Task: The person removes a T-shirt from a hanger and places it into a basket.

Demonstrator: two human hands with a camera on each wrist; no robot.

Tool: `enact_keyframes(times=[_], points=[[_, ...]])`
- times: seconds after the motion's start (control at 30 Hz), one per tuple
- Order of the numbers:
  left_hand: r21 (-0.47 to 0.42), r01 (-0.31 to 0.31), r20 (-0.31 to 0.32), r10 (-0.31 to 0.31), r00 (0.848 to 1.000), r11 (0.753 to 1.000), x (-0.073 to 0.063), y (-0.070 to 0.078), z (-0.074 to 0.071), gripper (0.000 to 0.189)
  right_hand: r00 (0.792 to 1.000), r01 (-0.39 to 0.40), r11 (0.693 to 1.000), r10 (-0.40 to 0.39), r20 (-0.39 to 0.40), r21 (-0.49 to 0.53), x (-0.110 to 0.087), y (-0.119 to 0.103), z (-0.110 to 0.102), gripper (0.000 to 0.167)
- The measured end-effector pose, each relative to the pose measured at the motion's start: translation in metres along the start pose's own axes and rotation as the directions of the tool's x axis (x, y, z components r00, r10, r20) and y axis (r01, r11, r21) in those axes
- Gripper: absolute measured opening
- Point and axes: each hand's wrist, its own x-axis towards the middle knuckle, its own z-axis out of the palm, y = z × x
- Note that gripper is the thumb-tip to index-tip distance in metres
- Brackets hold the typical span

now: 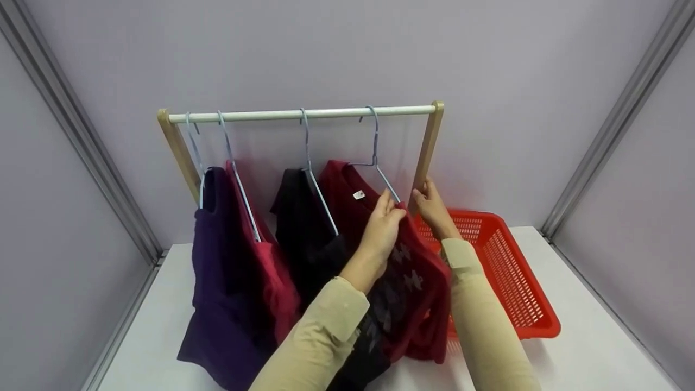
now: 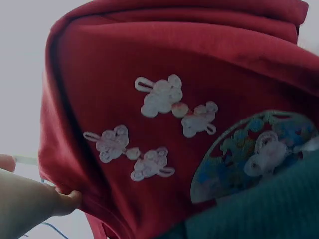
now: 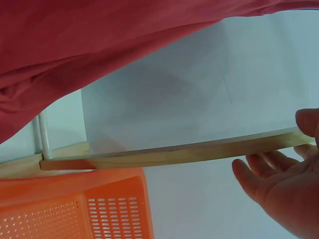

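Note:
My left hand [image 1: 378, 231] pinches the shoulder of a red sweater [image 1: 429, 260] close to the hanger's lower arm. The sweater hangs on a light blue hanger [image 1: 375, 141]; its neck tag faces up. White flower-like appliqués [image 2: 162, 97] and a patterned round panel [image 2: 259, 149] decorate its front. To the right, my right hand [image 1: 433, 209] grips the wooden side post [image 1: 427, 146] of the clothes rack, thumb on one side and fingers [image 3: 254, 181] on the other. The sweater covers part of the post's lower end.
A black garment [image 1: 296, 212], a pink-red garment [image 1: 274, 271] and a purple garment [image 1: 217, 304] hang leftward along the white rail [image 1: 260, 115]. Behind my right forearm, a red plastic basket [image 1: 529, 282] stands on the white table [image 1: 575, 304]. Grey walls [image 1: 488, 81] enclose the space.

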Motion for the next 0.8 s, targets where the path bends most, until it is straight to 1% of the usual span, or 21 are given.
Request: enact_keyframes(times=[0.07,0.17,0.27,0.33,0.43,0.53,0.67,0.8], points=[[-0.01,0.001,0.009,-0.001,1.0,1.0,0.0,0.0,0.002,0.064,1.0,-0.02,0.999,0.02,-0.008,-0.031,0.002,-0.003,-0.001,0.049],[-0.025,-0.004,0.008,0.004,1.0,1.0,0.0,0.0,0.005,0.064,0.997,-0.073,0.995,0.072,-0.019,-0.065,0.004,-0.006,-0.003,0.043],[-0.02,-0.03,-0.03,0.029,0.999,0.999,0.001,-0.002,0.005,0.06,0.994,-0.106,0.992,0.105,-0.015,-0.066,0.005,-0.008,-0.005,0.042],[0.004,-0.045,-0.069,0.045,0.997,0.999,0.001,-0.003,0.004,0.056,0.994,-0.112,0.993,0.111,-0.011,-0.042,0.004,-0.01,-0.006,0.045],[0.062,-0.076,-0.13,0.083,0.988,0.995,0.003,-0.003,0.0,0.051,0.996,-0.089,0.994,0.088,-0.028,-0.067,0.004,-0.009,-0.007,0.044],[0.102,-0.093,-0.17,0.109,0.979,0.99,0.003,-0.002,-0.002,0.048,0.996,-0.051,0.987,0.039,-0.083,-0.15,0.005,-0.006,-0.007,0.04],[0.11,-0.091,-0.193,0.111,0.975,0.99,0.004,0.0,-0.006,0.043,0.989,-0.019,0.967,-0.02,-0.149,-0.253,0.004,-0.002,-0.01,0.035],[0.117,-0.076,-0.207,0.099,0.973,0.99,0.004,0.002,-0.008,0.04,0.985,-0.007,0.957,-0.042,-0.165,-0.289,0.004,-0.002,-0.013,0.033]])
